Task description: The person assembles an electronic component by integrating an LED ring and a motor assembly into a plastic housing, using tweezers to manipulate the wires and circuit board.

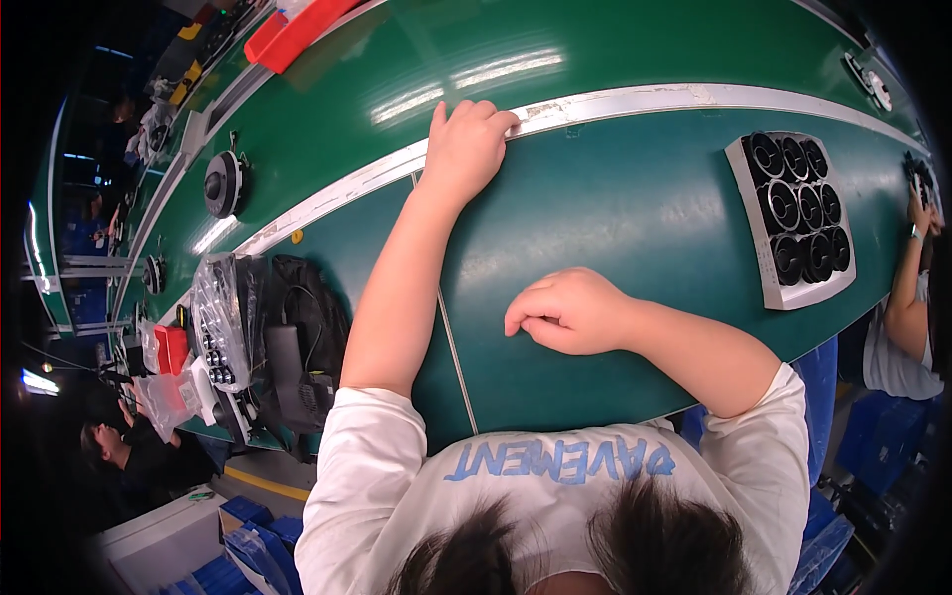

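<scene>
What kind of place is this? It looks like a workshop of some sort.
Most likely a factory assembly line. A long green conveyor belt with a metal rail runs past the person, a white tray holds rows of round black parts, and another worker stands at the same bench.

Left hand (466,147): fingertips curl over pale strip (635,102) at bench (635,228) edge, tips out of sight; grip on anything not discernible. Right hand (567,311): loosely curled, palm down, fingertips tucked under, contents if any hidden. Red bin (297,32) cut off by top edge. Clear bag (220,322) of small dark parts: contents too small to make out. Co-worker's hand (922,210) at far right blurred, body cut by rim. Dark gear (297,347) at left, kind unclear.
</scene>
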Demonstrator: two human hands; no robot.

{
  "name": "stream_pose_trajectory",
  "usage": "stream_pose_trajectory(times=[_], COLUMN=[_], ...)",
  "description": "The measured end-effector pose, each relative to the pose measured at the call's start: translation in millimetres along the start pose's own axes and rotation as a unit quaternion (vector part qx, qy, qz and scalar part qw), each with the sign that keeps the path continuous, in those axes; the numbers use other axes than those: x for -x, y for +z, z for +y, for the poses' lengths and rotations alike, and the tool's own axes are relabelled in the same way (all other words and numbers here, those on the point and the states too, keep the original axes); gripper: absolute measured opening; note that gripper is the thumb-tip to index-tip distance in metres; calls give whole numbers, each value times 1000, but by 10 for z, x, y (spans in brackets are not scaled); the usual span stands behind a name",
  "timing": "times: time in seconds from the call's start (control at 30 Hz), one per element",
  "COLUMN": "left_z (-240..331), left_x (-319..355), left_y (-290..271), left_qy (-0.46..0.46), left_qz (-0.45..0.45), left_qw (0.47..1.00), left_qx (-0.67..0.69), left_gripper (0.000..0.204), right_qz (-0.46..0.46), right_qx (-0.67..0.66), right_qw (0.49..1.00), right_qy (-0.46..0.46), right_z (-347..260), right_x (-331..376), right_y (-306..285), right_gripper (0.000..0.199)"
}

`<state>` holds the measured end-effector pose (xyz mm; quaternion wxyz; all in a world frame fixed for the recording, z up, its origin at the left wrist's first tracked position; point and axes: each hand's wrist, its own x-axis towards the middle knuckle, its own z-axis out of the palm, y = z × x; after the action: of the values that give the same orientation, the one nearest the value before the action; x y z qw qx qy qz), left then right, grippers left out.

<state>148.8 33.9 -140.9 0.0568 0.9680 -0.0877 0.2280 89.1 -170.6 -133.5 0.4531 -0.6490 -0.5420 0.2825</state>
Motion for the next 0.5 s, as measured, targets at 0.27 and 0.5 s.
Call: stream_pose_trajectory(times=[0.27,0.5], left_z=[-2,-10], left_x=[-7,-24], left_y=[-9,-34], left_qy=[-22,-38], left_qz=[-5,-16], left_qw=[999,998], left_qx=[-47,-55], left_gripper=[9,7], right_qz=[-8,-12], right_qx=[6,5], right_qw=[1000,1000], right_qy=[6,12], right_z=[-9,-28], right_x=[-5,-9], right_y=[-5,-19], right_gripper=[16,16])
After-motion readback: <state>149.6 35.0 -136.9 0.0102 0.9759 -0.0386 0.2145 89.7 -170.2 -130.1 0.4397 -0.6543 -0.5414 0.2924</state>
